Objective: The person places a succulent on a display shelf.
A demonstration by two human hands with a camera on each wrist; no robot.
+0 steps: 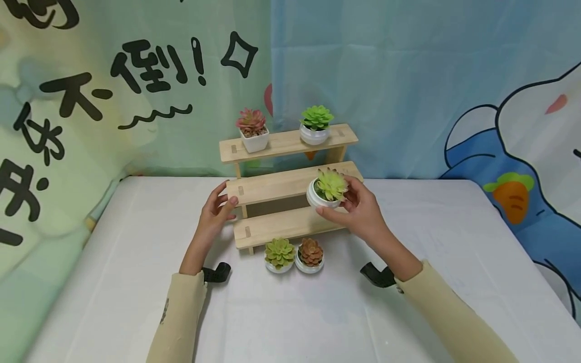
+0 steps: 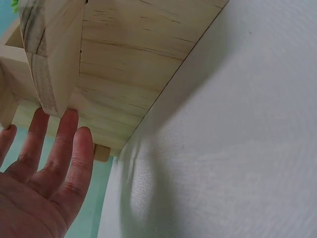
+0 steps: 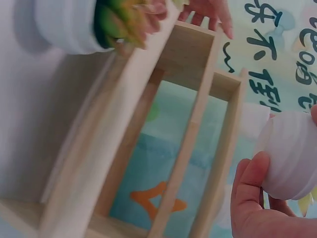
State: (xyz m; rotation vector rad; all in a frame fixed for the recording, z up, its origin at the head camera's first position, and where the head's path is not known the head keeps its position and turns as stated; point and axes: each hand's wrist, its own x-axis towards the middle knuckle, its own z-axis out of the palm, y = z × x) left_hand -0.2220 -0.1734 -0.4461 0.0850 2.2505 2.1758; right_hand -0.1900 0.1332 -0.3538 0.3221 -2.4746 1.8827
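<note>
My right hand [image 1: 364,212] grips a white round pot with a light-green succulent [image 1: 330,185], held over the middle and lower steps of a three-tier wooden stand [image 1: 272,224]. In the right wrist view, thumb and fingers are around the white pot [image 3: 290,153]. At the stand's left end is my left hand [image 1: 212,214]; in the left wrist view its extended fingers [image 2: 64,139] touch the end of a wooden board [image 2: 54,74]. On the top tier stand a reddish succulent in a square white pot [image 1: 253,132] and a bright-green succulent in a round one [image 1: 316,123].
Before the stand, a green succulent [image 1: 279,254] and a brown succulent [image 1: 310,255] sit side by side in white pots on the white tablecloth [image 1: 290,312]. A printed curtain [image 1: 386,91] hangs behind the table. Black straps are on both wrists.
</note>
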